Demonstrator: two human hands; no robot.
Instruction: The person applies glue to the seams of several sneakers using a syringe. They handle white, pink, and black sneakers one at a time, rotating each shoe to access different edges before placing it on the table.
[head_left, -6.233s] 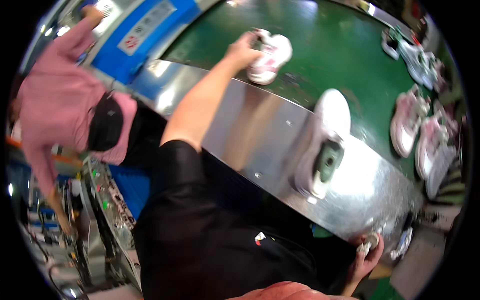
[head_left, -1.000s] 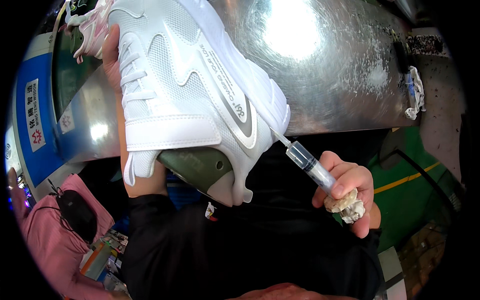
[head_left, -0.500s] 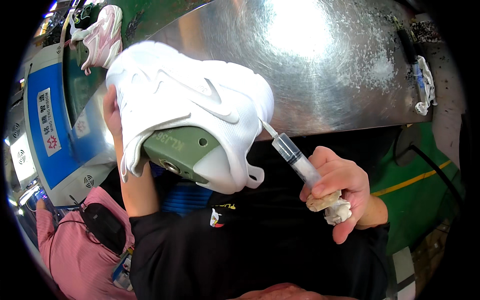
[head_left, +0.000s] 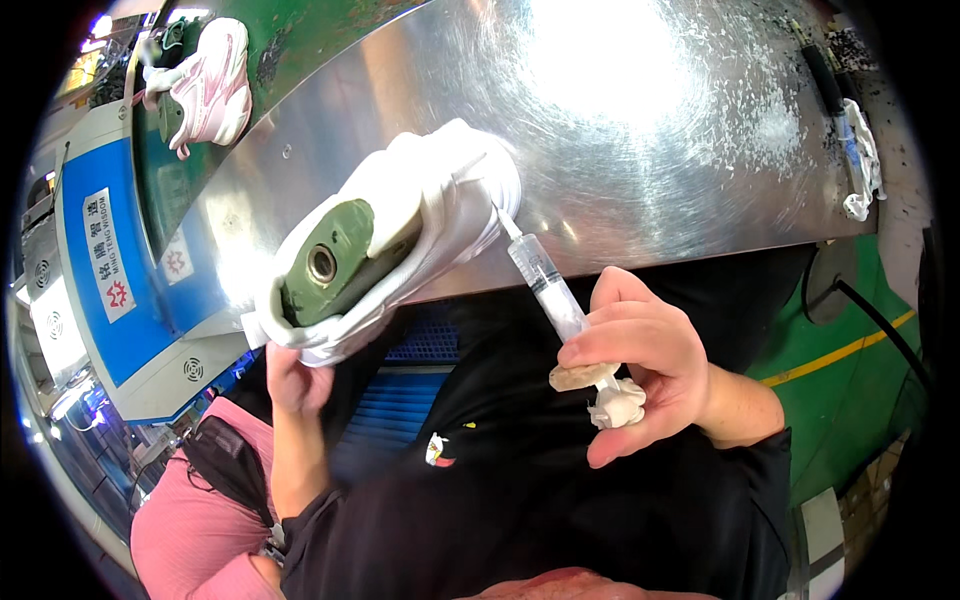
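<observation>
White shoe [head_left: 445, 215] held up over the near edge of the metal surface [head_left: 640, 200], tilted so its opening faces the camera. Long axis of the opening runs lower left to upper right, heel end upper right; toe out of sight. Inside sits a hard green last [head_left: 350, 228], smooth, round metal-rimmed hole in top. Left hand [head_left: 298, 383]: fingers closed on the shoe's lower-left end, tips partly hidden under it.

Right hand [head_left: 655, 360]: fingers bent round a slim syringe [head_left: 540, 275], which points up-left, nozzle at the shoe's heel edge; can't tell if pressed in. Barrel clear plastic, whitish contents below a dark band. Tan disc [head_left: 583, 376] and crumpled white wad [head_left: 618, 404] at its lower end.

Surface shiny, scuffed, pale residue at right. Pink-and-white shoe [head_left: 220, 85] on green area, upper left.
</observation>
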